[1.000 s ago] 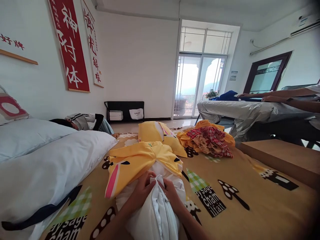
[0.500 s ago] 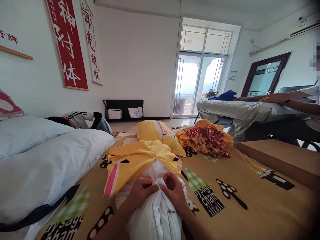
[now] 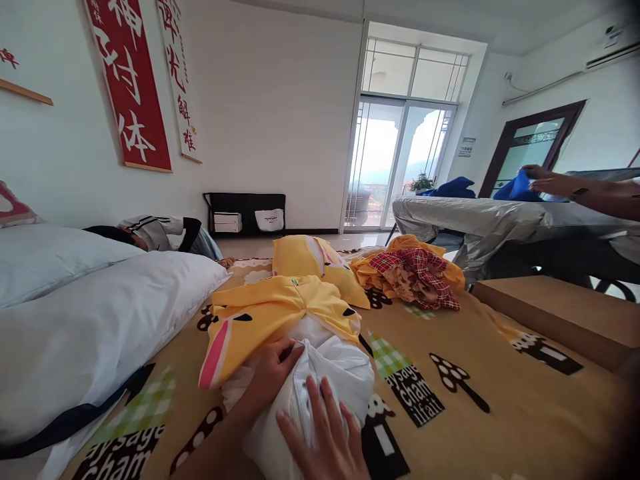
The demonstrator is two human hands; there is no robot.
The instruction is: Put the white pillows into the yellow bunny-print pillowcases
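Pinching the seam (image 3: 305, 345) at lower centre, left hand (image 3: 277, 363) grips the white zippered cushion (image 3: 270, 427); right hand (image 3: 331, 430) lies spread over it, unclenched. Probably light, squashy, slippery: hold that seam.

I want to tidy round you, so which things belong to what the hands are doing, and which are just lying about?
In use:
white cushion, left hand pinching it, right hand spread on it
yellow cover, probably, at its far end

Lying about, apparently:
white pillows
yellow cushion
red checked cloth
cardboard box
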